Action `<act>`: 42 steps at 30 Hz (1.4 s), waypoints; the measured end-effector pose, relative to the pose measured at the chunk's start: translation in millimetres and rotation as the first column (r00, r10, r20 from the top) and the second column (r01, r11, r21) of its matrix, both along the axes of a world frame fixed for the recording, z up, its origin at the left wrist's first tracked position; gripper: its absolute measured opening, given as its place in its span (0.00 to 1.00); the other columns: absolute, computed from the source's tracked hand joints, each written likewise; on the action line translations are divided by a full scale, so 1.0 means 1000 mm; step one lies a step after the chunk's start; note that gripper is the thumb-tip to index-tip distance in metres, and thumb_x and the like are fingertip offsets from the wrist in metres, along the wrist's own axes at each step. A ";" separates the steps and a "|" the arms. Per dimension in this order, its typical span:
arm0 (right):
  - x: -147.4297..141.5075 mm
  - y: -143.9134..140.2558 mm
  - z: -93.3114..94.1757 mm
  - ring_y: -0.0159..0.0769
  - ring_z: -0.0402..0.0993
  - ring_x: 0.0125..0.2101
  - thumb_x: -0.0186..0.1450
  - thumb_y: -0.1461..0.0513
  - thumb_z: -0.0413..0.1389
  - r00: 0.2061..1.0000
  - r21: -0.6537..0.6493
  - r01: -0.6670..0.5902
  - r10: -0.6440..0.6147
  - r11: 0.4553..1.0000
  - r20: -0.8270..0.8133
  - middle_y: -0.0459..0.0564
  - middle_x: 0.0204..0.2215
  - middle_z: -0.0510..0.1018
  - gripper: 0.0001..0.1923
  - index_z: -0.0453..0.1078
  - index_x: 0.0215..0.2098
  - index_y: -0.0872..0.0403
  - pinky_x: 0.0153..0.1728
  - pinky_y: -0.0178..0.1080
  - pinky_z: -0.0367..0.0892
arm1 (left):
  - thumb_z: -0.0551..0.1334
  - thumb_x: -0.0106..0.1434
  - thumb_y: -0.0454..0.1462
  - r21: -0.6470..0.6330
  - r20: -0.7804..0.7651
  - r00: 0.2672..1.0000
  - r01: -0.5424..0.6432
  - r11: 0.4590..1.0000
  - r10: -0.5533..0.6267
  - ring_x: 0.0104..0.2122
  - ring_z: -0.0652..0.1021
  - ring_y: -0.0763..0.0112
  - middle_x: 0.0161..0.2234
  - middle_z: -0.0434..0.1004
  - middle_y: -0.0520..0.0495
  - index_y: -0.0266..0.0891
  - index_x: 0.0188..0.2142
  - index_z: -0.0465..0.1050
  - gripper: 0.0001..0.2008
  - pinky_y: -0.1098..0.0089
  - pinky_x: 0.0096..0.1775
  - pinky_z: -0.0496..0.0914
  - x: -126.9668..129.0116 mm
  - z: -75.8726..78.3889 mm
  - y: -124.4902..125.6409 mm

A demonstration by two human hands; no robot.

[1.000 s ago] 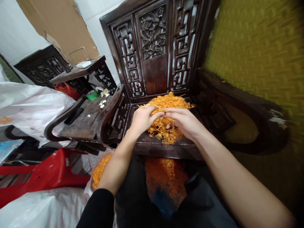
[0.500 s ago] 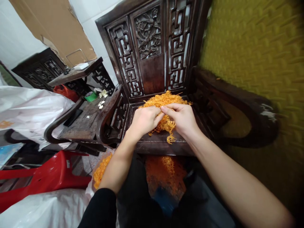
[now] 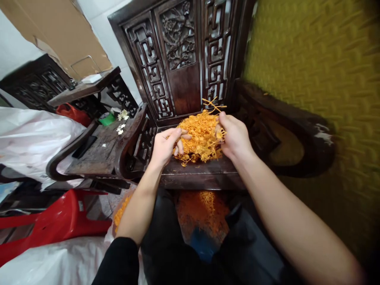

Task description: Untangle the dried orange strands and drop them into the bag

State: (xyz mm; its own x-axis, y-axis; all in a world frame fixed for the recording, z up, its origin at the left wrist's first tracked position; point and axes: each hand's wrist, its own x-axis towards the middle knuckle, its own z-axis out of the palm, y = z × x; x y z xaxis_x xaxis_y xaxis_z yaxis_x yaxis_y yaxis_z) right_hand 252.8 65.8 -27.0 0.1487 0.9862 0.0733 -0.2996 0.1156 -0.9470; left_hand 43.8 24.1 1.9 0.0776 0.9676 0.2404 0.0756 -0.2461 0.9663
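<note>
A heap of thin, branching orange plastic-looking sprigs point(image 3: 197, 132) lies on the seat of a dark carved wooden chair point(image 3: 204, 180). At the heap's left edge is my left hand point(image 3: 166, 146), thumb bent against the index finger and the other fingers curled; whatever it pinches, if anything, is too small to make out. My right hand point(image 3: 236, 136) is closed at the right side of the heap, gripping an orange sprig point(image 3: 220, 135) whose ends stick out past the fingers. Another forked sprig point(image 3: 213, 104) rises above the heap, close to my right thumb.
To the left stands a second wooden chair point(image 3: 89, 156) holding a green tape roll point(image 3: 107, 118) and small pale pieces point(image 3: 121, 128). A red plastic stool point(image 3: 65, 217), white sacks point(image 3: 35, 134) and a bag of orange pieces point(image 3: 121, 211) are lower left. Yellow-green textured padding point(image 3: 299, 59) borders the right.
My hands, together in front of the heap before, have moved apart to its left and right sides. The strand hanging below them is gone from there. The view has shifted slightly.
</note>
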 end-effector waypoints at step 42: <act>-0.023 -0.041 0.027 0.31 0.61 0.22 0.64 0.60 0.55 0.697 0.129 -0.448 0.256 0.884 0.670 0.45 0.18 0.70 0.16 0.64 0.18 0.53 0.27 0.38 0.55 | 0.58 0.72 0.47 0.444 -0.504 0.815 -0.037 0.895 0.284 0.32 0.77 0.71 0.35 0.80 0.49 0.41 0.38 0.73 0.13 0.70 0.37 0.69 0.018 -0.002 0.002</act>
State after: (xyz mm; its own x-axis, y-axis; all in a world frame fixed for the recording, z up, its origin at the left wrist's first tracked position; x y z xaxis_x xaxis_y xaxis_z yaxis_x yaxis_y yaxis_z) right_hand 229.7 25.0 -0.3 -0.3796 0.8817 0.2802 0.2695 0.3951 -0.8782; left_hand 61.8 26.1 -0.1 0.1660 0.8058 0.5685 0.6292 -0.5304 0.5681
